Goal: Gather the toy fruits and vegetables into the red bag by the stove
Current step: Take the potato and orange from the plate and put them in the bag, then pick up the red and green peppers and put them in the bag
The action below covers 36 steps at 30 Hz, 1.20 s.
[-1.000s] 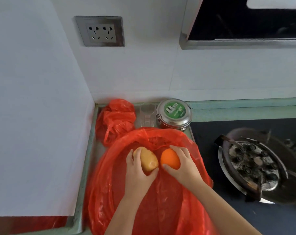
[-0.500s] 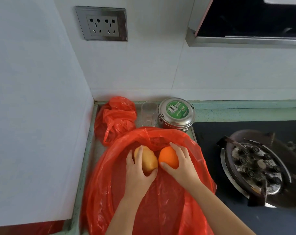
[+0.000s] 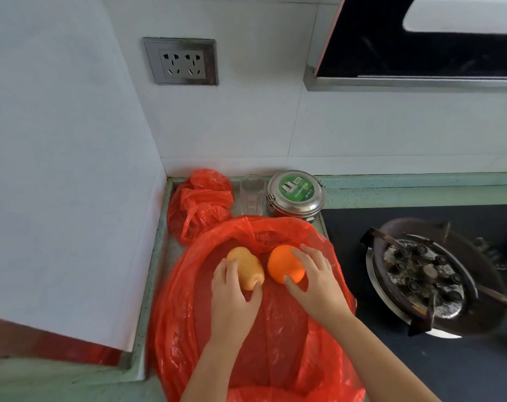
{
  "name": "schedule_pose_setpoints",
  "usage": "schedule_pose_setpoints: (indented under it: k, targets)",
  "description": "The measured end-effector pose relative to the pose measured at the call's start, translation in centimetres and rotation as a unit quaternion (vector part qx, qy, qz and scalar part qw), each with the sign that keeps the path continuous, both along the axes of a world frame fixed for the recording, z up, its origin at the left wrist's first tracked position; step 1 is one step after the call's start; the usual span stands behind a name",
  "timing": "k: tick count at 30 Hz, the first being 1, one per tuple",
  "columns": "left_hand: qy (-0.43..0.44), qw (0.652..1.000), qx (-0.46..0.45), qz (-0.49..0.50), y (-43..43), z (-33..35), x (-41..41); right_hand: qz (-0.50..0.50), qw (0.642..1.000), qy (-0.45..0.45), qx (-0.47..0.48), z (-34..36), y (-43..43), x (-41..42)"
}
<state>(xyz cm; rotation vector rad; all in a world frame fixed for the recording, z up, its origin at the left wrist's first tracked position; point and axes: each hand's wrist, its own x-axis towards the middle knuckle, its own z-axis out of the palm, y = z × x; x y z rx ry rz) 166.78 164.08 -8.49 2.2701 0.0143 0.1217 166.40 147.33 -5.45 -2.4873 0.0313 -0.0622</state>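
Just behind the big red bag, along the back wall, a second, crumpled red bag, a clear glass and a round steel tin with a green label stand in a row, close to the big bag's far rim. Inside the bag's wide-open mouth the left hand curls round a yellow toy fruit, and the right hand grips a toy orange between fingers and thumb. The two toys sit just beside each other. Whether they rest on the plastic cannot be told. To the right lies the black stove top with a grimy burner, near the bag's edge. The bag covers a narrow pale green worktop between a white side wall and the stove. On the white tiled back wall hang a double socket and, upper right, a dark range hood.
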Motion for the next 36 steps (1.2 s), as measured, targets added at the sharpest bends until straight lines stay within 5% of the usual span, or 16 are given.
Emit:
schedule_pose_setpoints:
  k: [7, 21, 36]
  targets:
    - [-0.159, 0.982, 0.075, -0.062, -1.8, 3.9, -3.1, -0.027, 0.992, -0.087, -0.083, 2.7, -0.8, -4.4]
    - [-0.308, 0.907, 0.159, -0.239, -9.1, 9.6, -12.3, -0.171, 0.961, -0.157, -0.15, 8.3, -5.9, -18.8]
    - [-0.333, 0.867, 0.126, -0.348, -17.9, 12.6, -28.7, -0.343, 0.898, -0.209, -0.183, 11.1, -12.5, -39.1]
